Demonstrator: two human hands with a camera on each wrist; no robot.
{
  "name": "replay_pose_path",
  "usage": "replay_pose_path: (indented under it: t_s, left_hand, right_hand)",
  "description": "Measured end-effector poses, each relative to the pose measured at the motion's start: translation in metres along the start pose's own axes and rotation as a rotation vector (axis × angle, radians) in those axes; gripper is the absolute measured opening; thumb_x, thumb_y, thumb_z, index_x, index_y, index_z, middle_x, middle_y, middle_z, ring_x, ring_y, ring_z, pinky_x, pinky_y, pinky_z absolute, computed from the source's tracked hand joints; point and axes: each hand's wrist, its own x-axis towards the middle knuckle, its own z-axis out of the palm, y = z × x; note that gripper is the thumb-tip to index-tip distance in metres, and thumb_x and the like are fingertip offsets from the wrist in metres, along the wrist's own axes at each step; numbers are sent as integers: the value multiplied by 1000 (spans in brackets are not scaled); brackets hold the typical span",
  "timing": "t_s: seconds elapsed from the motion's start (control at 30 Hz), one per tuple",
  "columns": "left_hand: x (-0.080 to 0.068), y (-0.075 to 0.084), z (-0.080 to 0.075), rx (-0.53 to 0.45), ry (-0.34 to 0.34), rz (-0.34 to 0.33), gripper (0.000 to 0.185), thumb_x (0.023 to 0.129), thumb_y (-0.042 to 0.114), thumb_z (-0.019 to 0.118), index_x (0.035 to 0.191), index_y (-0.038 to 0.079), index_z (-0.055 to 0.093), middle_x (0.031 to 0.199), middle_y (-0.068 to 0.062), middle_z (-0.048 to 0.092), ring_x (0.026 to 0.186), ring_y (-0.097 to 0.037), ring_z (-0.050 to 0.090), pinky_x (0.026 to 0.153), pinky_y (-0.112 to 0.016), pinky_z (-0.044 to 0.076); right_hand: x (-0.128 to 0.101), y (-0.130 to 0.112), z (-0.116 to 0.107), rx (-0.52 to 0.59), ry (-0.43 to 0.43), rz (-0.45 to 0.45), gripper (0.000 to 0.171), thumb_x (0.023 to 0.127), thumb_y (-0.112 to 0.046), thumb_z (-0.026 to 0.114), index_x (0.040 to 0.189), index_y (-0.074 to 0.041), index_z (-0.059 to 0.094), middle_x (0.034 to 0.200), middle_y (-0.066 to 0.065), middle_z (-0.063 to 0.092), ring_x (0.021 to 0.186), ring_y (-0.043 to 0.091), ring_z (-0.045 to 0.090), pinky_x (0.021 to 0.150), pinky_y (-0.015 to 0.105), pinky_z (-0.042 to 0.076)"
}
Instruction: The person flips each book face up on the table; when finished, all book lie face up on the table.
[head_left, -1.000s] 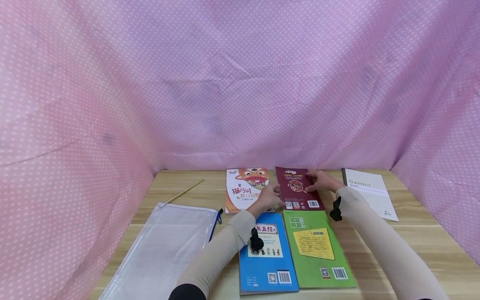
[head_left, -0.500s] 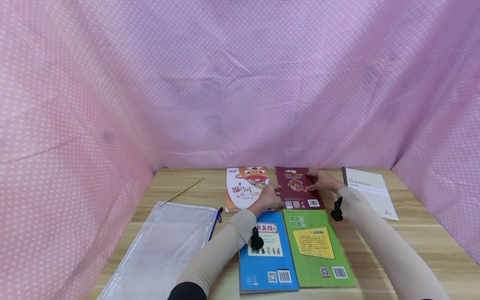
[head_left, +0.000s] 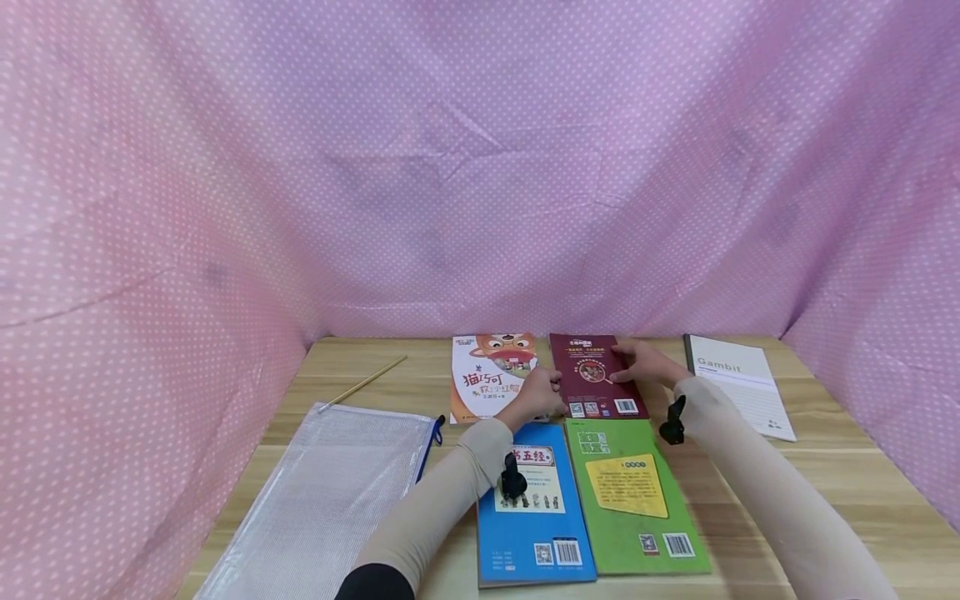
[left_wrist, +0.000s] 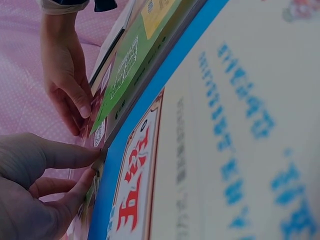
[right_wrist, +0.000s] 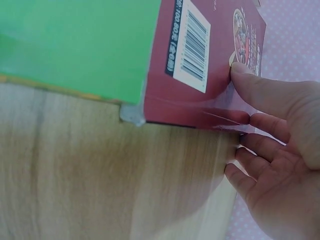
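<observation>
On table (head_left: pixel 825 492), both hands grip maroon book (head_left: pixel 596 375); mesh pouch (head_left: pixel 330 492) zipped.

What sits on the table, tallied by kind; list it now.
Books: 4: maroon book, orange-and-white book, blue book, green book
Notebooks: 1: white notebook
Mesh pouches: 1: zip pouch
Sticks: 1: thin stick
Total: 7

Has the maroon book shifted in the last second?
No. The maroon book keeps its place against the green book and the orange book; both hands still grip its edges, left hand, right hand.
</observation>
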Motion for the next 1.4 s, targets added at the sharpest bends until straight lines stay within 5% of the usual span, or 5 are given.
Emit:
replay_pose_path:
  t_s: [0.17, 0.4, 0.63, 0.97, 1.4]
  left_hand:
    - [1, 1, 0, 33, 2, 10, 78, 78, -16, 77, 149, -6, 46, 84, -3, 50, 79, -13, 42, 59, -24, 40]
    - [-1, 1, 2, 81, 16, 13, 75, 80, -12, 78, 148, -7, 47, 123, -18, 67, 91, -14, 54, 70, -24, 52]
    - [-1, 2, 3, 94, 27, 17, 75, 79, -13, 78, 147, -7, 47, 124, -19, 66, 98, -14, 59, 80, -30, 62]
    - [0, 1, 1, 149, 32, 39, 75, 77, -9, 82, 145, -8, 50, 116, -15, 67, 94, -13, 54, 84, -28, 59]
    - [-1, -3, -1, 169, 26, 44, 73, 78, -4, 84, 144, -6, 52, 128, -16, 60, 108, -18, 55, 95, -34, 59]
  right_hand:
    - [0, 1, 1, 17, 10, 1, 75, 92, -11, 75, 149, 15, 35, 150, 39, 41, 139, 55, 39, 118, 66, 31]
    - [-3, -2, 2, 40, 13, 3, 72, 91, -10, 74, 149, 13, 38, 148, 37, 44, 137, 54, 41, 117, 67, 32]
    - [-6, -5, 2, 66, 12, 44, 72, 92, -9, 73, 151, 11, 36, 151, 37, 41, 140, 55, 37, 118, 68, 29]
    - [-4, -4, 3, 79, 34, 63, 74, 90, -6, 73, 151, 11, 35, 152, 38, 38, 140, 56, 37, 119, 67, 29]
    - [-4, -4, 4, 101, 27, 70, 75, 90, -6, 72, 152, 11, 33, 153, 39, 35, 141, 57, 35, 119, 67, 27]
